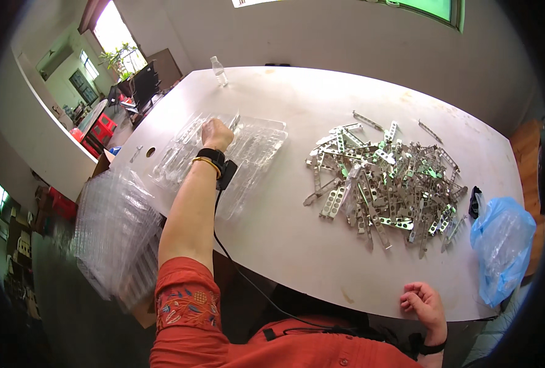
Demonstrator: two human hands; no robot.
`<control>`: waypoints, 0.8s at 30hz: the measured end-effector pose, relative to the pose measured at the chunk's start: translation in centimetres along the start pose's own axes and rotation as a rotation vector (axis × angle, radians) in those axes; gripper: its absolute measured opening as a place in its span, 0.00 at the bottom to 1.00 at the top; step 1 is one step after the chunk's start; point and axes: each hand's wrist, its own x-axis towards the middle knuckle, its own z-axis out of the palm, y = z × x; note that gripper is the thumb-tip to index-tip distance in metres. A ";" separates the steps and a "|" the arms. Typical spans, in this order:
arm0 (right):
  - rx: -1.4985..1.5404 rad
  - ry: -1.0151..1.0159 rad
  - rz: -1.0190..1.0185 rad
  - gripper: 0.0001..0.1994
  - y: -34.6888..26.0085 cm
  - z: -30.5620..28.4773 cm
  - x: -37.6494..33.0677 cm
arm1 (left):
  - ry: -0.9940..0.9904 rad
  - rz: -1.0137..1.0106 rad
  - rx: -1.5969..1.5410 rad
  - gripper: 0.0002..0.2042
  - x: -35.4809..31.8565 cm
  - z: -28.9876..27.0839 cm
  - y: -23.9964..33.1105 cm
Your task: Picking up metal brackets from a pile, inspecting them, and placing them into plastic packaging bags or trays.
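My left hand reaches across the table over a clear plastic blister tray with molded slots. Its fingers are closed, and what they hold, if anything, is hidden. Just beside it a thin metal strip shows at the tray's far edge. Near the front edge of the table rests my right hand, fingers curled in, with nothing visible in them. Between the hands and farther back lies a heap of perforated metal brackets, loosely piled.
A tall stack of clear plastic trays stands off the table's left edge. A blue plastic bag sits at the right edge by a small black item. A clear bottle stands at the far left. A black cable trails from my left wrist.
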 end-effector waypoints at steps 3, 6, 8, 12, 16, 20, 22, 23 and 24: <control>0.015 -0.003 0.018 0.13 -0.2 0.0 0.1 | -0.023 -0.052 -0.023 0.13 0.7 0.9 0.1; 0.012 -0.001 0.019 0.12 -0.4 0.0 0.0 | 0.019 -0.018 0.003 0.13 0.6 1.9 0.0; 0.019 0.001 0.011 0.12 -0.5 0.2 0.0 | 0.019 -0.024 0.017 0.13 1.0 2.2 0.0; 0.056 0.002 0.044 0.12 -0.1 -0.2 0.4 | 0.012 -0.041 0.034 0.13 1.2 2.9 0.1; 0.078 -0.001 0.065 0.13 -0.1 -0.3 0.5 | -0.007 -0.055 0.036 0.13 1.2 3.2 0.2; 0.080 0.001 0.087 0.12 -0.3 -0.3 0.6 | -0.015 -0.074 0.043 0.13 1.3 3.5 0.2; 0.074 0.010 0.081 0.12 -0.4 -0.2 0.5 | -0.039 -0.080 0.069 0.14 1.1 3.2 0.7; 0.071 0.015 0.079 0.12 -0.4 -0.1 0.4 | -0.060 -0.086 0.088 0.14 1.0 3.0 0.9; 0.067 0.016 0.080 0.12 -0.5 -0.1 0.4 | -0.077 -0.096 0.109 0.15 0.8 2.7 1.0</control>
